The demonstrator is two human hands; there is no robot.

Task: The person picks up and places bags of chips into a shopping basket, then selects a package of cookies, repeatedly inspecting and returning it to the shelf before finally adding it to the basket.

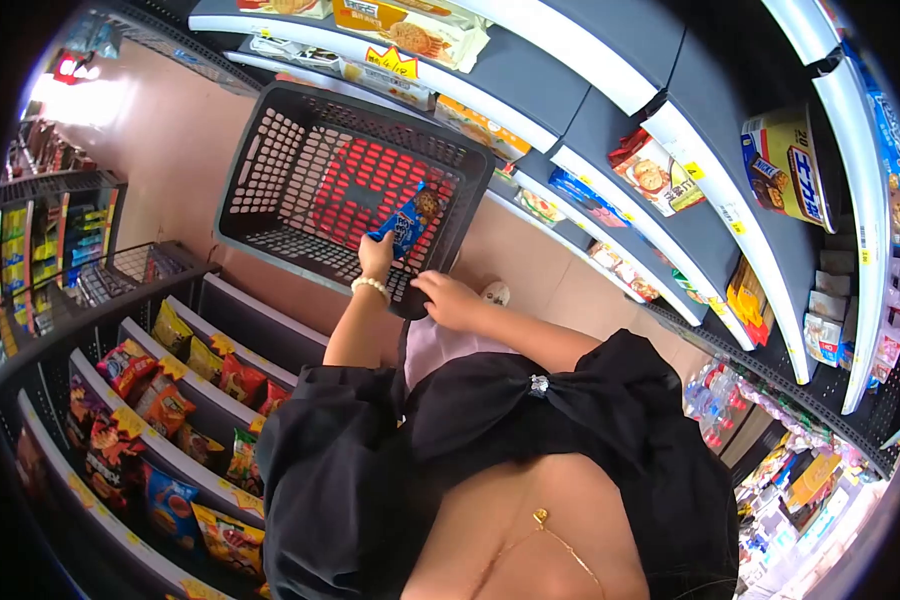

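A blue snack bag with a cookie picture is inside the black plastic basket. My left hand, with a beaded bracelet on the wrist, reaches over the basket's near side and grips the bag's lower left end. At the basket's near right corner is my right hand, its fingers bent against the rim; the fingertips are partly hidden. Through the holes in the basket's bottom a red patch shows.
Curved shelves with boxed and bagged snacks run along the right. At the lower left a rack holds several chip bags. A wire basket stands at the left. Bottles are at the lower right.
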